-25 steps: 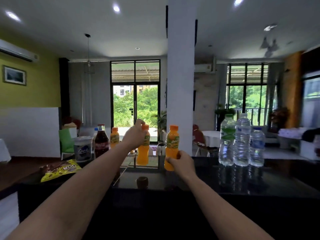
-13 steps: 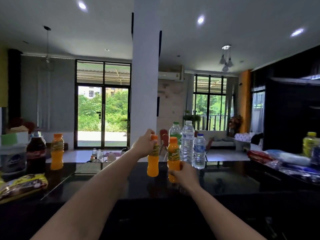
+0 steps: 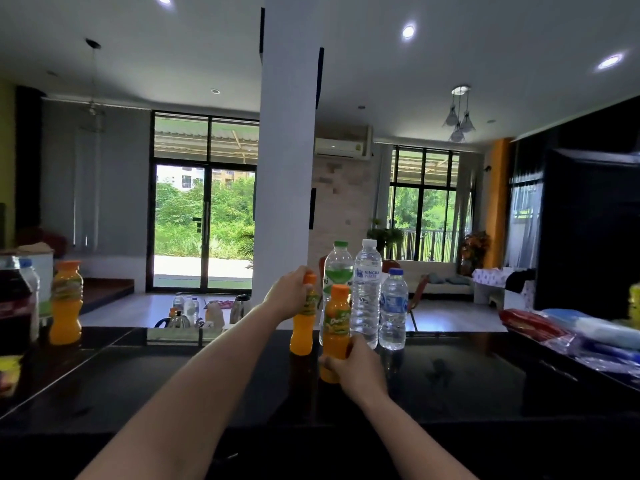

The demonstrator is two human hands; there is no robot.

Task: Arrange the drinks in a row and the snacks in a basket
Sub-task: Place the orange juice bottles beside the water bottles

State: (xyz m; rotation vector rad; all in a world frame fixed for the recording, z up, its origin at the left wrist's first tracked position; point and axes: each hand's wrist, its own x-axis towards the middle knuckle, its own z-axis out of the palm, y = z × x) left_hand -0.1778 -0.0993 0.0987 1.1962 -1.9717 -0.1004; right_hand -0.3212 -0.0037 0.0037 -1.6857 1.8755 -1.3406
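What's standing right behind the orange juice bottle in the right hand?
A clear bottle with a green cap stands behind the juice bottle that the right hand grips. Its lower half is mostly hidden.

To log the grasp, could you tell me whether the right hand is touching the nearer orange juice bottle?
Touching: in the head view the right hand grips the lower body of the nearer orange juice bottle.

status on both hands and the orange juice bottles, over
Left hand grips top of first orange plastic juice bottle. Right hand grips base of second orange plastic juice bottle. Three clear plastic water bottles stand close behind and right.
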